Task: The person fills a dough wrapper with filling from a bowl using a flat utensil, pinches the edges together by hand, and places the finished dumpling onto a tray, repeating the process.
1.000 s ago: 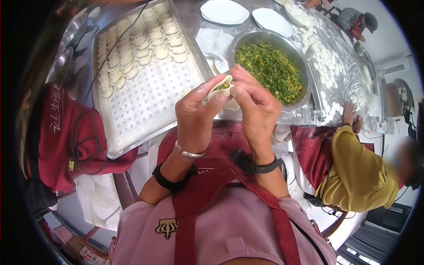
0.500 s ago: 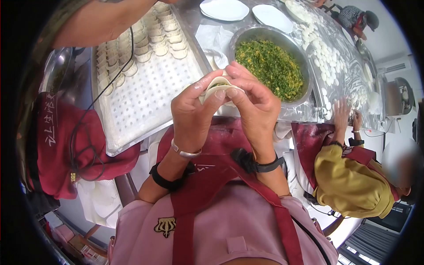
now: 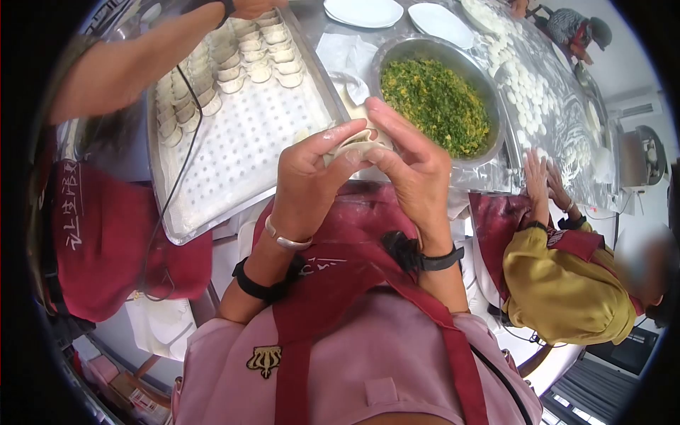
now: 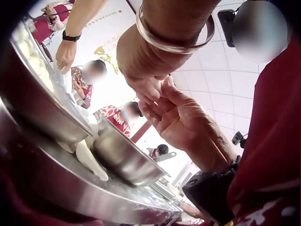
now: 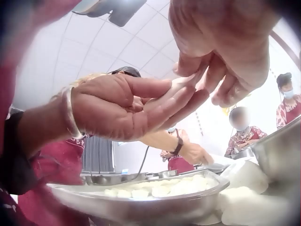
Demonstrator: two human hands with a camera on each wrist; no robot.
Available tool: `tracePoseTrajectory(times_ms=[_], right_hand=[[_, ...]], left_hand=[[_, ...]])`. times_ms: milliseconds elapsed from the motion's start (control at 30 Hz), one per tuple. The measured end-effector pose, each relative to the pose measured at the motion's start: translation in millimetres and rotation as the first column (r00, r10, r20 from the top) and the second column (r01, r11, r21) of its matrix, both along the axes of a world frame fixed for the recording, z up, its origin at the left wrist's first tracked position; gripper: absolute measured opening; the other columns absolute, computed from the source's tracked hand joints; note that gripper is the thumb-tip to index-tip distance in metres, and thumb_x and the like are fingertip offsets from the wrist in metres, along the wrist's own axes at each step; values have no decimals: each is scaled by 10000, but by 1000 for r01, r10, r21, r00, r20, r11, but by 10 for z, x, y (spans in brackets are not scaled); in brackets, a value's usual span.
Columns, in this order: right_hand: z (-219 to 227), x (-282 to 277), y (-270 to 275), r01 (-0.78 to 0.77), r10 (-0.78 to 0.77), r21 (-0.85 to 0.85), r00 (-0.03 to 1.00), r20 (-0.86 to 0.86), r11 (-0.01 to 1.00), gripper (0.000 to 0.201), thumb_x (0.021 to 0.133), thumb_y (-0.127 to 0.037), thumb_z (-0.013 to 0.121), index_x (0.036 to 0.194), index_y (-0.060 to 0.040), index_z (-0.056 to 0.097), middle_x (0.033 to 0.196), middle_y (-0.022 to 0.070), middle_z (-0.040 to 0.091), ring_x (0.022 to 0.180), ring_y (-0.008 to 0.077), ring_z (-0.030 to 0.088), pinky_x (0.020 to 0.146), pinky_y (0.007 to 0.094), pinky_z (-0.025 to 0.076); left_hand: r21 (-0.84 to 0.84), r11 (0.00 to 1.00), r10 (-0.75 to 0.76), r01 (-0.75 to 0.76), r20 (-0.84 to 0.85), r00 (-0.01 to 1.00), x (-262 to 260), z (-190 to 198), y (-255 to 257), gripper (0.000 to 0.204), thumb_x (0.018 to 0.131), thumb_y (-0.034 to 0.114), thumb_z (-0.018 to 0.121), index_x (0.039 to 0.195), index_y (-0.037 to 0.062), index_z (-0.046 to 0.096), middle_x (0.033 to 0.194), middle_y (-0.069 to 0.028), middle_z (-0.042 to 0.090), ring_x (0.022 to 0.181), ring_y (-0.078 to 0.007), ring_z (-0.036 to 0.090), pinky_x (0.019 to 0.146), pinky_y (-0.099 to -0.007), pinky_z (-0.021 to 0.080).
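A pale dumpling [image 3: 360, 149] with folded wrapper edges is held between both hands in front of the apron. My left hand [image 3: 312, 180] pinches its left side, the thumb on the near edge and the index finger behind. From the other side my right hand [image 3: 413, 170] pinches it, its thumb close to the left thumb. In the left wrist view the right hand [image 4: 190, 125] shows its palm, fingers meeting those of the left. Hands hide most of the dumpling in both wrist views. Behind them, a steel bowl [image 3: 501, 127] holds chopped green and yellow filling [image 3: 435, 106].
Left of the hands lies a metal tray [image 3: 244, 152] with rows of dumplings [image 3: 258, 69]. Another person's arm [image 3: 134, 64] reaches across its far left corner, and a black cable [image 3: 185, 159] hangs over it. White plates [image 3: 365, 10] and dough pieces [image 3: 523, 99] lie farther back.
The wrapper, open with filling showing a second ago, now has its edges drawn closer together between the fingers. Another person's arm has come in over the tray from the left.
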State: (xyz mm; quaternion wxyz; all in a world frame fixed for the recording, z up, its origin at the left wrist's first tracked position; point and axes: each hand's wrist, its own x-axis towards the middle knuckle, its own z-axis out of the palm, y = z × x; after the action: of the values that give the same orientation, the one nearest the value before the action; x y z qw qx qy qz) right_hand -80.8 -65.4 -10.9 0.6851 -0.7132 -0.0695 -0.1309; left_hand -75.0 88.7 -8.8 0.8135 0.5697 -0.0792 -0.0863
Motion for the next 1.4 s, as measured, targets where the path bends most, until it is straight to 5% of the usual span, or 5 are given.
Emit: tracePoseTrajectory(times_ms=[167, 467, 767, 967, 1400], right_hand=[[-72, 40, -39, -97, 97, 10, 994, 40, 995, 241, 780, 14, 726, 1018, -23, 747, 1266, 161, 664, 1317, 286, 529, 1090, 383, 406], [-88, 16, -73, -24, 104, -381, 976, 192, 924, 241, 743, 32, 735, 976, -30, 748, 1212, 155, 687, 1289, 335, 546, 1047, 412, 440], [-3, -15, -77, -60, 122, -405, 984, 129, 912, 315, 762, 14, 732, 1071, -45, 744, 1279, 161, 652, 1304, 336, 531, 1072, 411, 422], [-10, -57, 75, -10, 31, 270, 997, -75, 963, 181, 832, 9, 721, 1012, 12, 734, 1291, 196, 635, 1300, 304, 535, 1090, 412, 403], [-55, -8, 75, 25, -37, 102, 993, 110, 995, 103, 812, 6, 723, 915, 3, 729, 1201, 190, 686, 1267, 320, 564, 1078, 409, 408]], left_hand=[[214, 972, -112, 97, 59, 992, 17, -8, 101, 412, 987, 86, 564, 1336, -125, 503, 1239, -189, 624, 1111, -230, 640, 958, -331, 548], [568, 812, -316, 137, 230, 921, 159, -48, 229, 401, 939, 15, 536, 1317, -117, 535, 1140, -153, 681, 989, -159, 653, 885, -289, 526], [277, 951, -199, 137, 209, 957, 159, -121, 148, 525, 911, 37, 574, 1390, -128, 437, 1106, -171, 691, 999, -192, 668, 850, -303, 540], [-31, 985, -169, 167, -70, 983, -1, 67, 114, 477, 964, 39, 588, 1396, -104, 445, 1230, -159, 616, 1117, -210, 622, 963, -341, 538], [132, 988, -94, 81, 93, 991, -62, -3, 51, 398, 966, 16, 580, 1356, -54, 545, 1203, -97, 653, 1043, -114, 624, 894, -259, 531]])
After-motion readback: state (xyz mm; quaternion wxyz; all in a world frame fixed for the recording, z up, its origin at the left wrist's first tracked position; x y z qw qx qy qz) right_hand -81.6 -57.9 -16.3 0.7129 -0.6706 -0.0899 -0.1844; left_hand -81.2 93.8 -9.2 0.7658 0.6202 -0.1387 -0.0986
